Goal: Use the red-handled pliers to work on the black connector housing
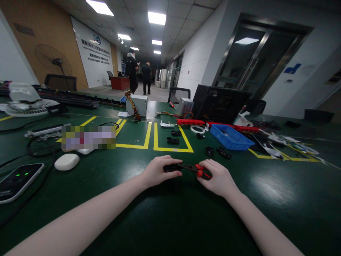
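My left hand (157, 171) rests on the green table (170, 220), its fingers closed around a small black part (172, 168). My right hand (217, 177) grips the red and black handles of a pair of pliers (198, 170). The pliers' dark jaws point left and meet the black part between my two hands. Just beyond my hands, several small black parts (173, 140) lie inside and beside a yellow taped rectangle.
A blue tray (230, 137) and a black computer case (218, 103) stand at the back right. A power supply with coloured wires (136, 105) sits further back. At the left lie a white mouse (66, 161), a phone (16, 181) and cables. Two people stand far down the hall.
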Motion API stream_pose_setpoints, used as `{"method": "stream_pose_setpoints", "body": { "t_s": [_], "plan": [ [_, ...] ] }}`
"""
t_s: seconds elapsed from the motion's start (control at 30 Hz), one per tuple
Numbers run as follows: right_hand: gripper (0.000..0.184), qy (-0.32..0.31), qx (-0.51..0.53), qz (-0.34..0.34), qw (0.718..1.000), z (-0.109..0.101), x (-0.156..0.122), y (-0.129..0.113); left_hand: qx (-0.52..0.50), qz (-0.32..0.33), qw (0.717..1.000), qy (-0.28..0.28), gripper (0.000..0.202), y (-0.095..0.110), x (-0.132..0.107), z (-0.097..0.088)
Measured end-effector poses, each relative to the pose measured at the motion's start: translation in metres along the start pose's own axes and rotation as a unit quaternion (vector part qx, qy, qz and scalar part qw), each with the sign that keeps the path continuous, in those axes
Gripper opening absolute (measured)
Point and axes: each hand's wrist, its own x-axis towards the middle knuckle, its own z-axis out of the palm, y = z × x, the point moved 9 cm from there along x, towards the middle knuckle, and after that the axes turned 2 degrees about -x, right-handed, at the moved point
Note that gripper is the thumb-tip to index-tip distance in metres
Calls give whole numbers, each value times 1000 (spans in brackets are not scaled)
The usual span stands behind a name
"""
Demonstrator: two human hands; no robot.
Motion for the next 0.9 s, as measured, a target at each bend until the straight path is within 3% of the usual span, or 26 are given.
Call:
{"method": "stream_pose_setpoints", "body": {
  "t_s": [0.23, 0.53, 0.73, 0.9],
  "plan": [
    [15, -37, 16, 22, 999, 6, 0, 1, -11, -8, 1000, -3, 40, 0, 0, 0],
    [20, 43, -74, -49, 995, -7, 0, -9, -65, -9, 998, -5, 31, 1, 1, 2],
    [19, 42, -69, -45, 996, -7, -1, -7, -18, 7, 1000, 2, 38, 5, 1, -1],
    [20, 4, -32, -12, 999, -2, 0, -3, 24, 14, 1000, 1, 41, 3, 0, 0]
  ]
}}
